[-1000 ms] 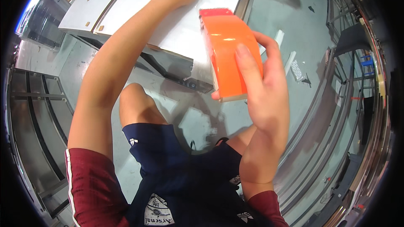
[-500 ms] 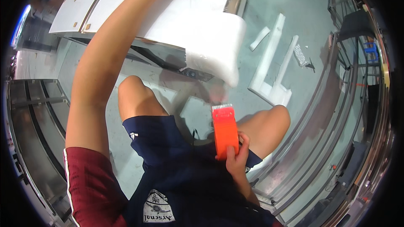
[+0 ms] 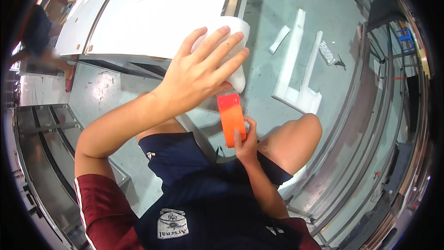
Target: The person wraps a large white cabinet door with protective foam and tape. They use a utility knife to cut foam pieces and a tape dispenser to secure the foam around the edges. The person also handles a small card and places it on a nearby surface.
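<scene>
My right hand (image 3: 245,143) grips an orange tape dispenser (image 3: 232,121) whose serrated metal edge points away from me. Fingers spread, my left hand (image 3: 208,67) lies over a piece of white foam sheet (image 3: 239,78) at the near right corner of a large white panelled unit (image 3: 152,14). The left palm hides much of the foam, and I cannot tell how firmly it presses. Just below that hand, the dispenser's toothed end is close to its thumb side.
White foam strips (image 3: 291,74) lie on the floor to the right, a crumpled wrapper (image 3: 327,53) beside them. Metal frames (image 3: 46,129) stand at the left; long metal rails (image 3: 347,148) run along the right. Another person (image 3: 39,32) is at the far left.
My left hand has come back from the far top of the unit to the foam at its corner, fingers spread. The tape dispenser has moved slightly up and left.
</scene>
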`<state>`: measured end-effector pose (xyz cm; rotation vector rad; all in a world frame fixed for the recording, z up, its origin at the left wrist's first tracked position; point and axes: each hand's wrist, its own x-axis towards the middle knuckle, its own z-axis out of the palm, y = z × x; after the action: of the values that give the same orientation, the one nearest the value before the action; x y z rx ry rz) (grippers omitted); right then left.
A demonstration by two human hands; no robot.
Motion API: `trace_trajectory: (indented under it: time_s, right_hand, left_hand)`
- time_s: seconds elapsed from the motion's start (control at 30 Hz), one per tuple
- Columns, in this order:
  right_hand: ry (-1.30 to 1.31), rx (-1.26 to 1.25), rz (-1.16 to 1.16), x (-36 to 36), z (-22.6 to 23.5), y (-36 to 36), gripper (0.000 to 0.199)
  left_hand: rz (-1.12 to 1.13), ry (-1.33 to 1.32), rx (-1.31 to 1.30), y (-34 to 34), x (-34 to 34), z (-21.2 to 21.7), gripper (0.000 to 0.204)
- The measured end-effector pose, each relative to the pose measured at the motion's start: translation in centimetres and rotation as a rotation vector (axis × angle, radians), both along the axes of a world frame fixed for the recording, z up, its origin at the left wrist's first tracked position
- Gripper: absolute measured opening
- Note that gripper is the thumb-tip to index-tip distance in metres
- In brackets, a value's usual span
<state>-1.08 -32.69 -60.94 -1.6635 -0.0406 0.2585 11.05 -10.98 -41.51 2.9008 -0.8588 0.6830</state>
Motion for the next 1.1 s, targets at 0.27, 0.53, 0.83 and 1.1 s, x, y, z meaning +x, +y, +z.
trace_trajectory:
  time_s: [0.27, 0.53, 0.83, 1.1]
  right_hand:
    - [-0.116, -0.237, -0.018, -3.0, -0.6, -2.1, 0.046]
    - [-0.109, -0.415, -0.017, 3.3, 3.8, 1.5, 0.037]
    - [0.019, -0.898, 0.302, 3.7, 1.7, 0.8, 0.052]
    - [0.17, -0.823, 0.312, 2.3, 0.3, -0.5, 0.052]
  left_hand:
    - [0.042, -0.033, 0.019, 0.0, -0.1, -1.4, 0.076]
    - [-0.514, 0.249, -0.287, -1.7, -2.8, -7.4, 0.034]
    - [-0.338, 0.997, -0.673, 0.2, -0.5, -8.2, 0.042]
    - [-0.762, 1.6, -1.586, 3.2, 0.0, -15.4, 0.063]
